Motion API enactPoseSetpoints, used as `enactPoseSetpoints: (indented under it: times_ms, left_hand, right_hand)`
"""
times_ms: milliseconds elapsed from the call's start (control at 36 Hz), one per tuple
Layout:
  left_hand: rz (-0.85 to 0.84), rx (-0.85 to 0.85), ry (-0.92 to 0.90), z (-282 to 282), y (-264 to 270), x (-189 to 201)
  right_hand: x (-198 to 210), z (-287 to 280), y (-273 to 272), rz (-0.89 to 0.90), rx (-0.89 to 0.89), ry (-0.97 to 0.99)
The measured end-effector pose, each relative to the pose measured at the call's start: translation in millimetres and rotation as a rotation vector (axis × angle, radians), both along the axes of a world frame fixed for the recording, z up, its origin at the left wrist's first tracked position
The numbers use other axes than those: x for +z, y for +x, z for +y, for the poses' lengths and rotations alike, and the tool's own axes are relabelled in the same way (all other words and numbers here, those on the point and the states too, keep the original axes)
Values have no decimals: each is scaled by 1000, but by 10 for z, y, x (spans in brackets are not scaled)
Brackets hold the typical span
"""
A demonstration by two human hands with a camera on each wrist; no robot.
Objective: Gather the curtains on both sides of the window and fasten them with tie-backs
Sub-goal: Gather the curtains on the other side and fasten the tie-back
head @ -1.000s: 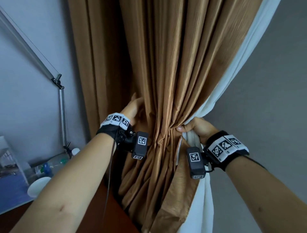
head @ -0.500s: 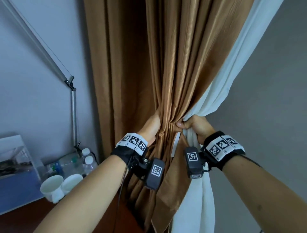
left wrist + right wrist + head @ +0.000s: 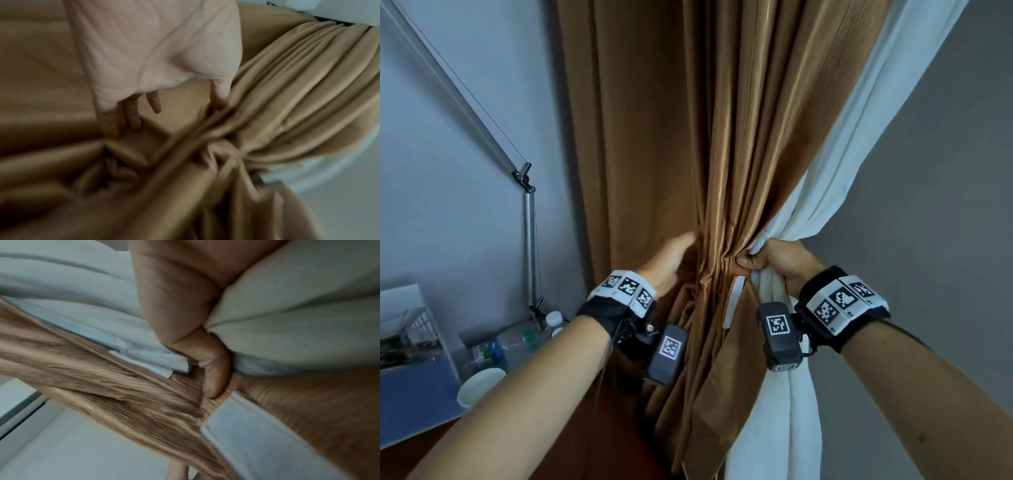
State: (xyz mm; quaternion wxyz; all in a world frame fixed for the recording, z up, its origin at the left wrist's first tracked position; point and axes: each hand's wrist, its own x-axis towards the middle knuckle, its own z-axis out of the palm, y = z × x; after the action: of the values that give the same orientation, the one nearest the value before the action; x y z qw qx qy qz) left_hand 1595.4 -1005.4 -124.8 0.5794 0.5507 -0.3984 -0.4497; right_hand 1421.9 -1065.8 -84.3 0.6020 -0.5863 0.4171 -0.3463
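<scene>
A brown pleated curtain hangs in front of me, pinched into a bunch at waist height, with a white sheer curtain along its right edge. My right hand grips the bunch, thumb curled over the brown folds and the white cloth in the palm. My left hand lies against the left side of the bunch, its fingers straight and reaching behind the folds. A white strip hangs on the curtain just below the bunch. No tie-back is plainly visible.
A metal lamp arm stands at the left wall above a wooden desk. On the desk are water bottles, a white cup and a blue and white card. A grey wall is at the right.
My left hand has swept rightward from the back folds to the side of the bunch, pulling more brown cloth together. The right hand has kept its grip.
</scene>
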Motion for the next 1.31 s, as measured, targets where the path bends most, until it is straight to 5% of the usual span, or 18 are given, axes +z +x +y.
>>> enactPoseSetpoints:
  times_ms: [194,500,889,1083,1305]
  left_hand:
    - [-42,383,-4,9,741,206]
    - [-23,483,-21,-237,1181,299]
    - [-248,335,-52,-708,1085,304]
    - [-18,131,-25,-704,603,498]
    - [-131,-61,136,-606,404,322]
  right_hand:
    - [28,-11,-51,45,22,-6]
    - [5,-95,5,53,17,28]
    - [-4,-220,128,61,49,-3]
    - [-39,-328,213,66,69,39]
    - [-29,-345,242,73,76,63]
